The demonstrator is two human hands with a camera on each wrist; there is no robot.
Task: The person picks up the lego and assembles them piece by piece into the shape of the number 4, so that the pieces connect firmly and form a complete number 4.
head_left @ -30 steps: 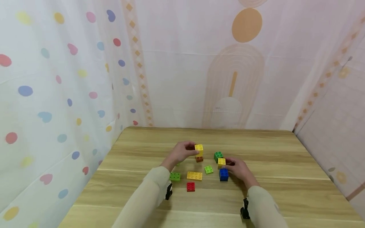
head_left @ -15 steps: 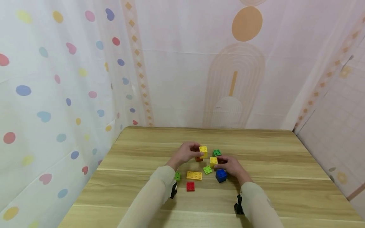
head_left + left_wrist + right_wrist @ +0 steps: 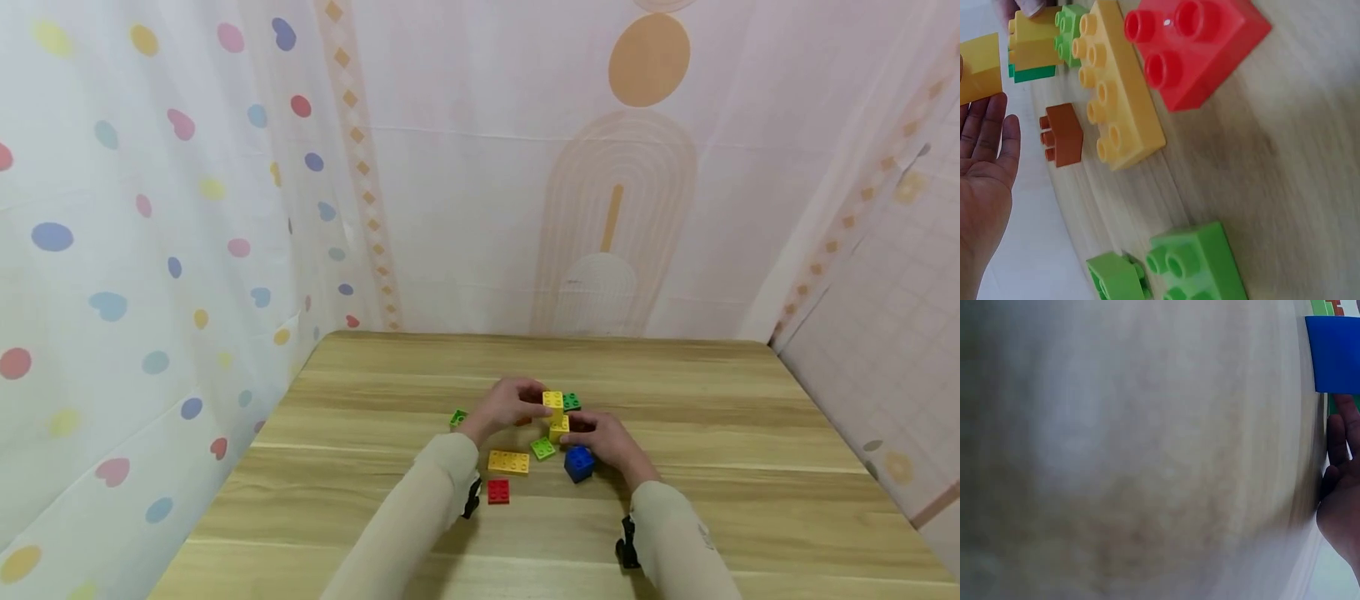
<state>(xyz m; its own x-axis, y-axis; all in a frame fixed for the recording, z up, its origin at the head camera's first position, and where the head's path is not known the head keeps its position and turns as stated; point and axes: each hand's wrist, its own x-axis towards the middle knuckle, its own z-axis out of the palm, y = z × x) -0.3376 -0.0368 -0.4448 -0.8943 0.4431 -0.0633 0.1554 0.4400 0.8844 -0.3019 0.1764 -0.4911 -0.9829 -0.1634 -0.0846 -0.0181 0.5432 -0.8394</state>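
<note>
My left hand pinches a yellow brick between thumb and fingers, raised over the table. Lower and just in front, my right hand grips a second yellow brick; in the left wrist view this brick has its studs facing the left hand's one. A dark green brick sits behind them. Close to the right hand stands a blue brick, which in the right wrist view partly covers the fingers. An orange-brown brick lies beyond the left palm, mostly hidden by that hand in the head view.
On the wooden table lie a light green brick, a long yellow-orange brick and a red brick. Two more green bricks, one a studded block, are near the left forearm. Patterned curtains hang behind and beside the table.
The left hand has carried its yellow brick rightward, near the other one. The right hand has brought its yellow brick left, away from the blue brick, which has turned and shifted slightly.
</note>
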